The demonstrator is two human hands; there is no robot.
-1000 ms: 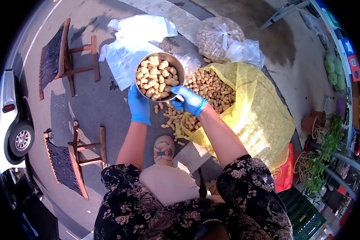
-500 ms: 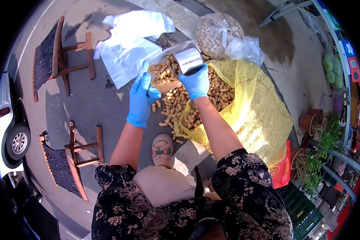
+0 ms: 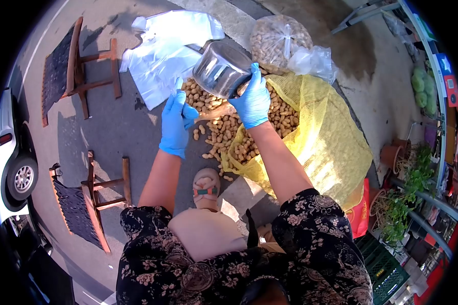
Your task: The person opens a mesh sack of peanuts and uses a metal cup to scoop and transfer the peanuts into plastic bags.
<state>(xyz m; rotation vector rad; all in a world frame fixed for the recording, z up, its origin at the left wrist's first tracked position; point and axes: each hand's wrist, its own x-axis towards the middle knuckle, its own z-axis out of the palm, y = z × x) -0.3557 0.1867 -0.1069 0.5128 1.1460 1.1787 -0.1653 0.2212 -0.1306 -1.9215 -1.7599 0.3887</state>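
From where I stood, the step in hand looked like pouring. Just above the centre of the frame, the right hand, in a blue glove, gripped the metal pot, steeply tipped with its base turned upward. The left hand, gloved too, seemed to pinch the edge of a clear plastic bag, its fingers drawn together. Peanuts lay in the bag, below and beside the pot; whether any remained inside the pot I couldn't tell.

The next move, I judged, called for a steady rim over the bag's mouth and a firm pinch, since a slack edge might let nuts spill. Right of centre, a yellow mesh sack lay open around more nuts. White plastic bags lay at the upper left, and a knotted bag of peanuts sat at the upper centre.
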